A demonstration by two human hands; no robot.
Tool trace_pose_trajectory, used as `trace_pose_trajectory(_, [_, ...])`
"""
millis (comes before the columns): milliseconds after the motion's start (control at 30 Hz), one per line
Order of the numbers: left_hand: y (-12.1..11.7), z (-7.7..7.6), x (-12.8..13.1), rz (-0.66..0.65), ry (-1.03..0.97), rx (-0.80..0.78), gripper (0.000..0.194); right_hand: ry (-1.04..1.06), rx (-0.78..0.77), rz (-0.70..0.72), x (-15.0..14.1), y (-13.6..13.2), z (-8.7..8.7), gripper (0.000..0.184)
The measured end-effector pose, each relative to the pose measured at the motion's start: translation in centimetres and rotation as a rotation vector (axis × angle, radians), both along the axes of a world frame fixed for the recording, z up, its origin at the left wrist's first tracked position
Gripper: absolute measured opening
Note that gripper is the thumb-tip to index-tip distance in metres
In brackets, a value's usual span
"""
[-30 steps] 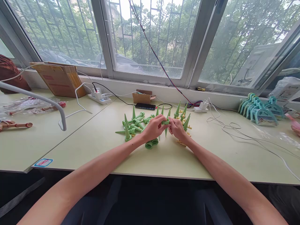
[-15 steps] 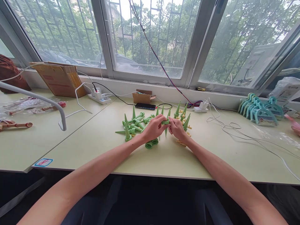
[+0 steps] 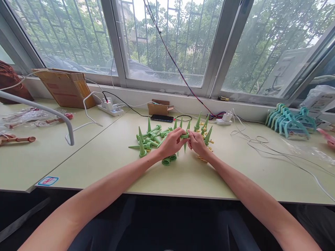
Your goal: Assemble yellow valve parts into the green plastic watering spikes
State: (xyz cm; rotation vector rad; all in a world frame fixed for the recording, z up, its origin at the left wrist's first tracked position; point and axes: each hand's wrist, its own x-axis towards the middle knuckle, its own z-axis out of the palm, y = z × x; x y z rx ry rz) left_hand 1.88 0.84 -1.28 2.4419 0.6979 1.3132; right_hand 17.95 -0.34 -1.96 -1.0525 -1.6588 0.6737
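My left hand (image 3: 173, 140) is closed round the ring-shaped top of a green plastic plant watering spike (image 3: 185, 135), whose point hangs down over the table. Close against its side, my right hand (image 3: 197, 142) is pinched shut; what its fingertips hold is hidden. Loose green spikes (image 3: 153, 136) lie and stand in a pile to the left. Two green cylindrical ends (image 3: 165, 161) show below my left wrist. Beyond my right hand, several upright spikes (image 3: 198, 122) carry small yellow valves (image 3: 211, 141), partly covered by the hand.
A phone (image 3: 162, 118) and a small cardboard box (image 3: 158, 107) lie behind the pile. Power strips (image 3: 111, 109) and loose white cables (image 3: 258, 141) are on the table (image 3: 104, 167). Teal hangers (image 3: 290, 122) stand at right. A white metal tube (image 3: 49, 108) crosses the left side.
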Motion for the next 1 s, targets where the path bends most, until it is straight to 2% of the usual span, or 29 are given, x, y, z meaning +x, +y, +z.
trace_pose_trajectory(1000, [0.10,0.01,-0.03,-0.003,-0.005,0.013,0.014,0.012,-0.015,0.018,-0.02,-0.05,-0.01,0.052])
